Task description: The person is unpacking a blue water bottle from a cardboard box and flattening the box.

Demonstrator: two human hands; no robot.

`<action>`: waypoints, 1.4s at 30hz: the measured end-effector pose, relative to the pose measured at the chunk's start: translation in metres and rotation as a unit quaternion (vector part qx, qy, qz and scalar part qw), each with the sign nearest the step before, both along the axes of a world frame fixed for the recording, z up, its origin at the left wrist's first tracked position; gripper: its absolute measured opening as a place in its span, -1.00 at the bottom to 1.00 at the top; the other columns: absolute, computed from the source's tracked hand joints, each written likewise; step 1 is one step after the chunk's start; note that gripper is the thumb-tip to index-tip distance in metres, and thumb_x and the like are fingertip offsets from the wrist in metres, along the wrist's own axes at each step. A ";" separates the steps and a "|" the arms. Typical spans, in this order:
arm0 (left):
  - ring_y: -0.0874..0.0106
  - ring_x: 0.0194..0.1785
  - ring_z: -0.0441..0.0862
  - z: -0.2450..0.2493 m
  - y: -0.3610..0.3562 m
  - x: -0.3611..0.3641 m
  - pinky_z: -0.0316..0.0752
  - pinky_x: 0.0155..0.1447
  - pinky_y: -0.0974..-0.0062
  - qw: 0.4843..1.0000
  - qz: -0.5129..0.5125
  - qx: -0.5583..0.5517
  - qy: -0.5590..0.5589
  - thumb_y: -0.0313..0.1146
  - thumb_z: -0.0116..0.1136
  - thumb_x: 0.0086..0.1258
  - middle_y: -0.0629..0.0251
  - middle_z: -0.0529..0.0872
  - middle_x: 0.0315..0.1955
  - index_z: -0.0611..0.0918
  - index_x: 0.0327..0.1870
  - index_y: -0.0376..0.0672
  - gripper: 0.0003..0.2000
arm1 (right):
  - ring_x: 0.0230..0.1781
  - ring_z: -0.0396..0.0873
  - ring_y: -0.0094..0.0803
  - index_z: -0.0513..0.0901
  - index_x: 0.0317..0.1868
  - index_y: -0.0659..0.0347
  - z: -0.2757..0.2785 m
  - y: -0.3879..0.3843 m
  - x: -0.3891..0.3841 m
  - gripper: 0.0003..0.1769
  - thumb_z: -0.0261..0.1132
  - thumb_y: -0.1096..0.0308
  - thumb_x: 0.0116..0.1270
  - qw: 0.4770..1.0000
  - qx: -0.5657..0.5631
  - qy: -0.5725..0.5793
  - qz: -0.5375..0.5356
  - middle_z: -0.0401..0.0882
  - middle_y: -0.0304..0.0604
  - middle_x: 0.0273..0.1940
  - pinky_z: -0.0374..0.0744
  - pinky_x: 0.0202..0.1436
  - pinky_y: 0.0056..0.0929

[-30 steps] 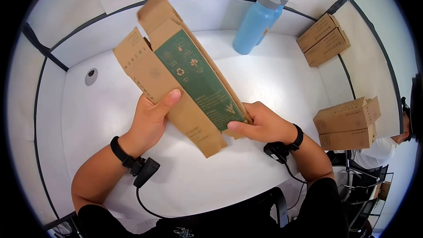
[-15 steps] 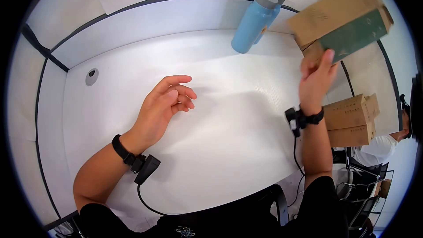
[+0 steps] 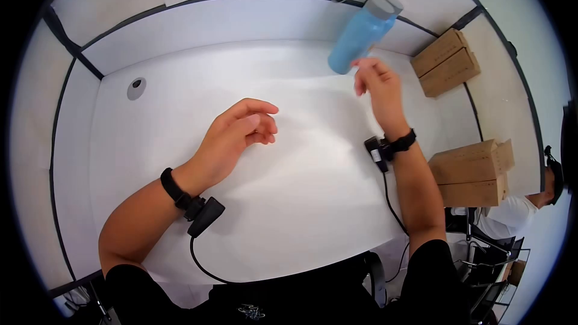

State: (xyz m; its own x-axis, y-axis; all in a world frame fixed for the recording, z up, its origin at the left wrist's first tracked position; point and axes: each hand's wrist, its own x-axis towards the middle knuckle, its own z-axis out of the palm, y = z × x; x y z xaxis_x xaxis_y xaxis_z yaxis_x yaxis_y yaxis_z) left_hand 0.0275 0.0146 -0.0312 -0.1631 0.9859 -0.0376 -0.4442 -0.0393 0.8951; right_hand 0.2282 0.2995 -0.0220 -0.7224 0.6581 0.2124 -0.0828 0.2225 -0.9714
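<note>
My left hand (image 3: 232,134) hovers over the middle of the white desk (image 3: 271,222), its fingers loosely curved and apart with nothing between them. Near the foot of the light-blue water bottles (image 3: 355,39), my right hand (image 3: 381,87) is raised with bent fingers and holds nothing. The two bottles stand close together at the back, one largely hidden behind the other; both have grey lids. At the back right corner sits a brown cardboard box (image 3: 447,66), apart from my right hand.
More cardboard boxes (image 3: 469,171) are stacked at the right edge. Partition walls (image 3: 229,21) enclose the desk's back and sides. A cable hole (image 3: 136,88) lies back left. Wires hang from both wrist devices. A person in white (image 3: 512,216) sits beyond the right side.
My right hand has let go of the brown-and-green cardboard box and moved left toward the bottles. A box now sits in the back right corner. My left hand stays nearly in place.
</note>
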 end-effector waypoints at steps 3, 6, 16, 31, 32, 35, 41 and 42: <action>0.44 0.01 0.58 0.000 -0.001 0.005 0.50 0.27 0.39 1.000 0.001 0.004 0.027 -0.33 -0.05 0.73 0.34 0.68 -0.07 0.62 0.27 -0.21 -0.71 | -0.49 0.41 -0.67 0.74 0.05 0.32 -0.010 -0.012 -0.002 -0.74 0.25 0.28 0.71 0.991 0.036 -0.130 -0.002 0.55 -0.41 -0.46 0.39 -0.37 -0.61; 0.45 -0.01 0.57 0.002 0.001 0.004 0.49 0.26 0.40 1.000 -0.004 0.000 0.030 -0.33 -0.05 0.73 0.35 0.67 -0.10 0.62 0.26 -0.20 -0.72 | -0.50 0.33 -0.74 0.74 0.00 0.26 -0.004 -0.011 -0.003 -0.79 0.24 0.31 0.69 0.993 -0.021 -0.111 0.010 0.49 -0.47 -0.46 0.31 -0.42 -0.66; 0.47 -0.01 0.56 -0.001 0.004 0.005 0.50 0.26 0.39 0.998 0.021 -0.026 0.054 -0.32 -0.07 0.75 0.36 0.66 -0.14 0.64 0.24 -0.20 -0.72 | -0.51 0.34 -0.75 0.72 -0.01 0.22 0.000 -0.008 -0.004 -0.76 0.22 0.24 0.70 0.992 -0.057 -0.109 -0.002 0.51 -0.48 -0.46 0.26 -0.46 -0.67; 0.48 -0.02 0.51 -0.006 0.004 0.009 0.44 0.25 0.42 0.996 0.040 -0.033 0.067 -0.30 -0.10 0.74 0.38 0.61 -0.16 0.57 0.35 -0.17 -0.67 | -0.08 0.69 -0.45 0.75 0.13 0.35 0.045 -0.003 0.046 -0.70 0.21 0.31 0.68 0.975 0.133 0.030 -0.173 0.74 -0.20 -0.11 0.61 0.08 -0.47; 0.48 -0.02 0.51 -0.005 0.005 0.010 0.44 0.25 0.42 0.997 0.030 -0.029 0.063 -0.30 -0.10 0.74 0.38 0.61 -0.16 0.57 0.35 -0.17 -0.67 | 0.11 0.70 -0.34 0.77 0.16 0.27 0.054 -0.019 0.057 -0.74 0.29 0.36 0.61 0.961 0.199 -0.013 -0.189 0.76 -0.13 0.07 0.58 0.29 -0.41; 0.50 -0.03 0.51 -0.002 0.004 0.014 0.45 0.22 0.44 0.996 0.040 -0.034 0.075 -0.30 -0.12 0.74 0.39 0.60 -0.17 0.58 0.33 -0.18 -0.68 | 0.27 0.64 -0.21 0.78 0.16 0.23 0.070 -0.055 0.091 -0.73 0.35 0.40 0.53 0.897 0.377 -0.045 -0.226 0.69 -0.08 0.24 0.52 0.44 -0.30; 0.54 -0.03 0.51 -0.001 0.005 0.016 0.45 0.22 0.50 0.995 0.049 -0.034 0.082 -0.27 -0.12 0.77 0.40 0.59 -0.16 0.59 0.29 -0.20 -0.69 | 0.54 0.36 0.04 0.65 0.37 0.15 0.087 -0.080 0.159 -0.47 0.45 0.31 0.42 0.698 0.551 -0.089 -0.448 0.48 0.07 0.44 0.35 0.59 0.01; 0.54 -0.03 0.51 -0.002 0.005 0.016 0.45 0.22 0.50 0.995 0.044 -0.033 0.086 -0.27 -0.12 0.77 0.40 0.59 -0.16 0.59 0.29 -0.20 -0.69 | 0.59 0.29 0.08 0.62 0.42 0.13 0.091 -0.082 0.169 -0.40 0.48 0.27 0.38 0.614 0.581 -0.111 -0.523 0.42 0.10 0.49 0.32 0.61 0.08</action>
State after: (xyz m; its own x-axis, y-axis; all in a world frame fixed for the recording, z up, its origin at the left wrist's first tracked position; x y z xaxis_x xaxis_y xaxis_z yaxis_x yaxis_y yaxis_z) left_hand 0.0434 0.0199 -0.0328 -0.2593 0.9635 -0.0666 -0.2822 -0.0096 0.9593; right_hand 0.3969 0.2171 0.0691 -0.1308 0.2833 0.9501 0.8012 0.5946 -0.0670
